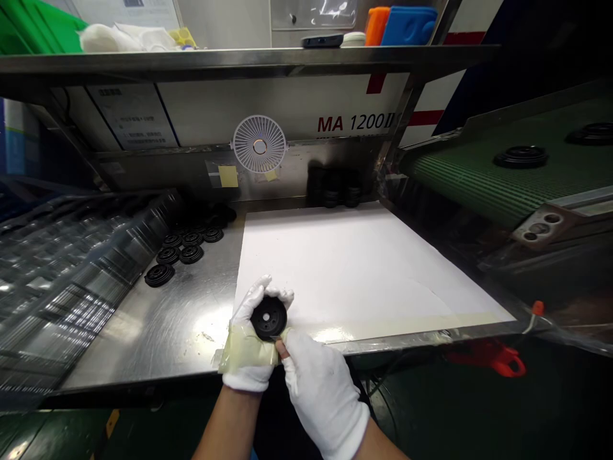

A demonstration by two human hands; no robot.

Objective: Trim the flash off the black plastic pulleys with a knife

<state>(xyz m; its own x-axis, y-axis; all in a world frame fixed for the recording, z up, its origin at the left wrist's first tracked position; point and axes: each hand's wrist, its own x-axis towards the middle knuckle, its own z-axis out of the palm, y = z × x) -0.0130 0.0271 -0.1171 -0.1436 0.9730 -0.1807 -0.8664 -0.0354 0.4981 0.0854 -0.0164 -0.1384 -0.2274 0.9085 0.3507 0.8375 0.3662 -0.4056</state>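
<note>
My left hand (249, 338), in a white glove with yellowish tape around the palm, is closed around a black round plastic part (269, 317). The part has a small centre hole and its flat face is tilted up towards me. At its near edge is my right hand (318, 383), also white-gloved, with one bare fingertip showing. Its fingers are pinched together against the rim. A small thin sliver shows there, too little to tell what it is. Several black ringed parts (191, 254) lie on the metal bench (191, 319) to the left of my hands.
A white sheet (354, 268) covers the bench's middle. Clear plastic trays (96, 275) are stacked at left. More black parts (342, 188) stand in piles at the back. A small fan (259, 144) faces me. At right, a green conveyor (479, 172) carries black parts (521, 156).
</note>
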